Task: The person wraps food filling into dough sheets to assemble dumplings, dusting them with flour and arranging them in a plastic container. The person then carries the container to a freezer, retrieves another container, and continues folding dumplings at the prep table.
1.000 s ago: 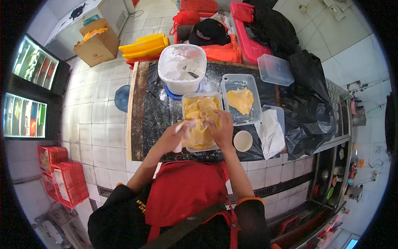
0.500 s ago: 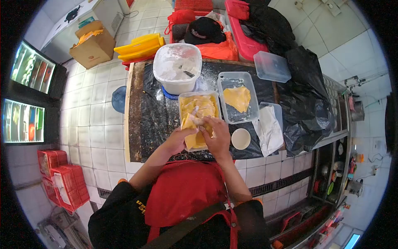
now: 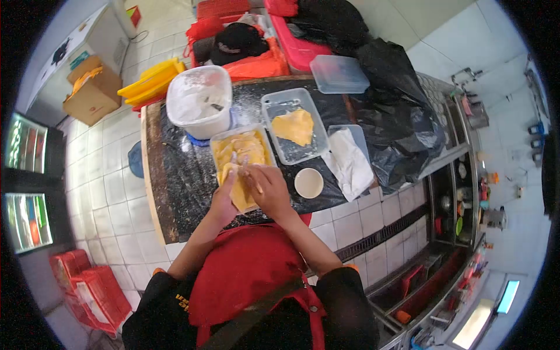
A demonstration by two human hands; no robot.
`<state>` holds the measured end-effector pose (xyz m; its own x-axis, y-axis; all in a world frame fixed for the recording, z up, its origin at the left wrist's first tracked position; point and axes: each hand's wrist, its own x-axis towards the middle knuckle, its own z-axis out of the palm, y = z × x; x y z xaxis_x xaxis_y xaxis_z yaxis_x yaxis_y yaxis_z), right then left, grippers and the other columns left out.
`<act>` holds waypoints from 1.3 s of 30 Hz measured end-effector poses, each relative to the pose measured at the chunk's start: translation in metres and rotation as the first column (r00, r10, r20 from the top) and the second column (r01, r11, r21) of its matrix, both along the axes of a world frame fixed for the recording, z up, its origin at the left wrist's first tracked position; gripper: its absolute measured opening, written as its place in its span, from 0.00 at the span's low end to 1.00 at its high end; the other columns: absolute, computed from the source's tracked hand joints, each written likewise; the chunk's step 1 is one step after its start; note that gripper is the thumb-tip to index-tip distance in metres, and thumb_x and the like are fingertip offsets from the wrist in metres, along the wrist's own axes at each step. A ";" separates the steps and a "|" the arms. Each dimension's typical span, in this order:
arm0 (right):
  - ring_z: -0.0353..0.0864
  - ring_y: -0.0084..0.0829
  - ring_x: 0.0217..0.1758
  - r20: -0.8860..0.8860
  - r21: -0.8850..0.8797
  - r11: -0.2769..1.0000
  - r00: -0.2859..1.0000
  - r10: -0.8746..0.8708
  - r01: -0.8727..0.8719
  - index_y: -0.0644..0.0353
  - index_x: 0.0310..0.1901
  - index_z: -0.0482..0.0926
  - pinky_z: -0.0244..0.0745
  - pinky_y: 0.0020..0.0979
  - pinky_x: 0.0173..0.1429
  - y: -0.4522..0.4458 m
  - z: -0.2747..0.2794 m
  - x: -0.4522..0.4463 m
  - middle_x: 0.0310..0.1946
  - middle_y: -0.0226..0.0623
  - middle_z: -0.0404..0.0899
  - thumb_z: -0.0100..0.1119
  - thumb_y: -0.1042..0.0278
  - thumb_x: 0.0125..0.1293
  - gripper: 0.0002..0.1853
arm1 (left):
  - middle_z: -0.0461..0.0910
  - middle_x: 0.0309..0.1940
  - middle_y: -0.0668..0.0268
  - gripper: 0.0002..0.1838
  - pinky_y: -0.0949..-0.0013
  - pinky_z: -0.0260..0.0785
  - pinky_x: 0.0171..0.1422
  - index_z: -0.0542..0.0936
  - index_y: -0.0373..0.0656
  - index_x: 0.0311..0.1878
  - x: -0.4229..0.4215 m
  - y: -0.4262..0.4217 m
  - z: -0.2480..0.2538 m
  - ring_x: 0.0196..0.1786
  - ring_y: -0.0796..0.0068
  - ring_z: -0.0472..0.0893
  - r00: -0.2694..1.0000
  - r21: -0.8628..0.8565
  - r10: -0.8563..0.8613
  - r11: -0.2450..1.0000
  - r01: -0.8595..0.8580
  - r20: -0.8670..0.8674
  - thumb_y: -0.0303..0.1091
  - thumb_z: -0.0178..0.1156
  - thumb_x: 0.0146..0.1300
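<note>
Noted: fingers of the left hand (image 3: 223,201) and right hand (image 3: 268,191) were drawn in narrow, holding a yellow sheet (image 3: 242,196) just left of frame centre, over the lower part of a tray (image 3: 270,147). I saw a white tub (image 3: 204,125) of powder, upper left; a clear container (image 3: 293,153) right of the tray; a cup (image 3: 308,183) below it.

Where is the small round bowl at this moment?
In the head view, the small round bowl stands on the table, at the person's right, between the right hand and the white cloth.
</note>
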<state>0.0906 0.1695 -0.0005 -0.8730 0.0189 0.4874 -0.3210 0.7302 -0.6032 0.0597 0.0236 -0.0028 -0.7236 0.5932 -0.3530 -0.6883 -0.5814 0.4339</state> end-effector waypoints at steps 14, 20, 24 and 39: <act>0.78 0.41 0.54 0.020 0.164 0.986 1.000 0.007 -0.010 0.51 0.56 0.78 0.73 0.41 0.59 0.000 -0.006 0.004 0.45 0.36 0.82 0.58 0.66 0.60 0.21 | 0.69 0.67 0.61 0.29 0.59 0.64 0.73 0.59 0.43 0.74 -0.001 0.003 -0.010 0.69 0.64 0.70 0.998 -0.251 0.020 0.967 -0.033 -0.056 0.48 0.47 0.77; 0.80 0.42 0.53 0.063 -0.213 0.977 0.997 0.036 -0.021 0.58 0.56 0.76 0.74 0.40 0.56 -0.006 -0.008 0.008 0.46 0.41 0.80 0.64 0.67 0.58 0.23 | 0.70 0.65 0.60 0.28 0.58 0.65 0.71 0.61 0.43 0.73 -0.009 -0.006 -0.026 0.66 0.63 0.72 1.000 0.054 -0.016 0.998 0.016 0.009 0.43 0.50 0.76; 0.79 0.47 0.55 0.223 -0.457 0.889 0.972 0.078 0.034 0.60 0.56 0.75 0.75 0.39 0.57 0.006 0.019 0.010 0.52 0.45 0.78 0.63 0.68 0.62 0.20 | 0.73 0.62 0.58 0.26 0.60 0.70 0.66 0.66 0.40 0.70 -0.008 0.003 -0.008 0.62 0.64 0.75 0.944 -0.595 -0.105 0.796 -0.109 -0.313 0.32 0.57 0.71; 0.64 0.59 0.66 0.007 0.418 0.646 0.709 -0.705 0.639 0.60 0.54 0.76 0.62 0.54 0.65 0.073 -0.041 0.083 0.61 0.56 0.69 0.64 0.51 0.56 0.27 | 0.74 0.60 0.51 0.28 0.54 0.70 0.67 0.69 0.37 0.65 -0.016 0.000 0.028 0.62 0.54 0.76 0.832 -0.568 -0.256 0.818 -0.085 -0.493 0.37 0.62 0.64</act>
<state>0.1734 0.2422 -0.0418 -0.7525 0.4856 0.4449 0.4193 0.8742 -0.2451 0.0438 0.0232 0.0250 -0.8458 0.4891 -0.2132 -0.2849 -0.0763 0.9555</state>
